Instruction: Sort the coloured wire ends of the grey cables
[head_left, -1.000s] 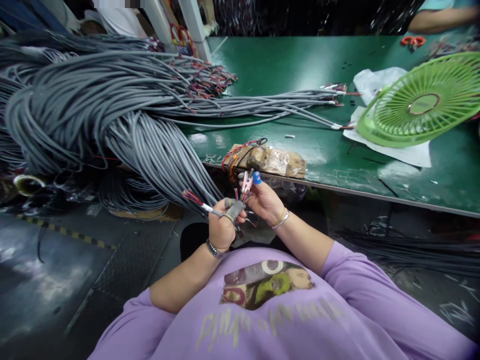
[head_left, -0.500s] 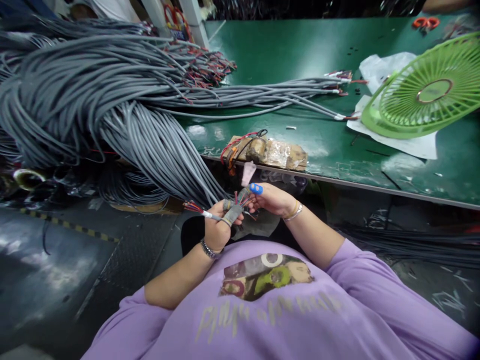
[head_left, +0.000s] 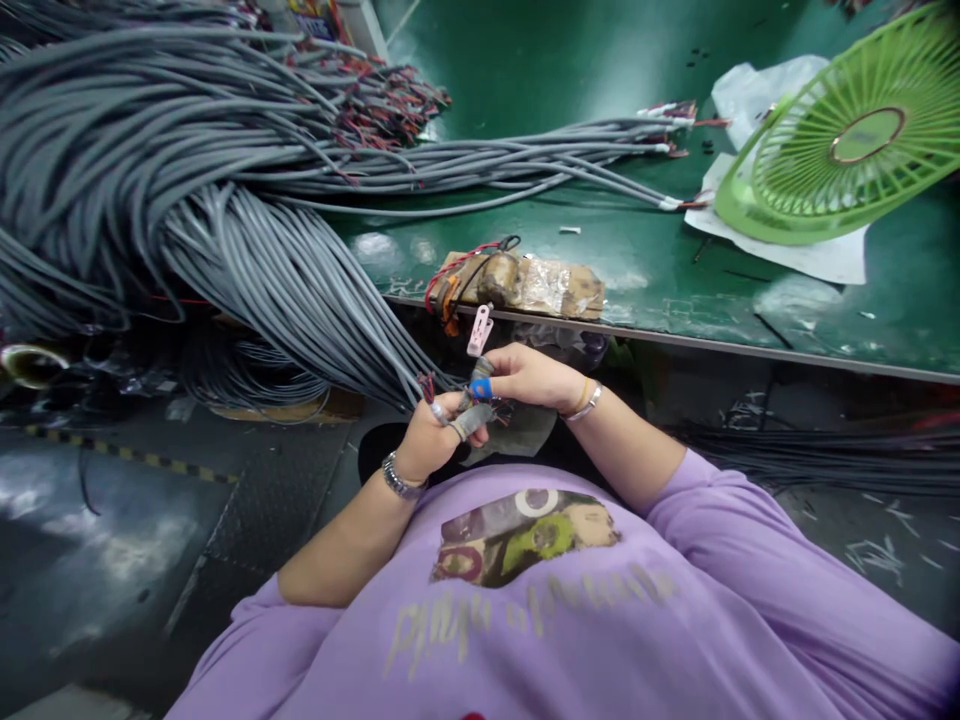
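Observation:
My left hand [head_left: 431, 440] is closed around a grey cable near its white-banded end [head_left: 437, 411], with thin red and dark wires [head_left: 427, 387] sticking up beside it. Grey tape wraps the left thumb. My right hand [head_left: 532, 380] is closed too, its thumb and finger pinched against the left fingertips; a blue band [head_left: 481, 388] sits on the right thumb. Fine wire ends [head_left: 499, 411] poke out under the right fingers, which partly hide them. Just above the hands, a pale pink clip-like piece [head_left: 479, 331] stands at the table edge.
A large bundle of grey cables [head_left: 277, 290] drapes off the table on the left. More cables [head_left: 480, 165] lie across the green table [head_left: 660, 320]. A taped wooden block [head_left: 555, 285] with red and black leads sits at its edge. A green fan [head_left: 840, 140] stands right.
My right thumb has moved left and down over the left fingertips. The left hand has turned, so the red wire ends point up instead of left. The view has shifted slightly.

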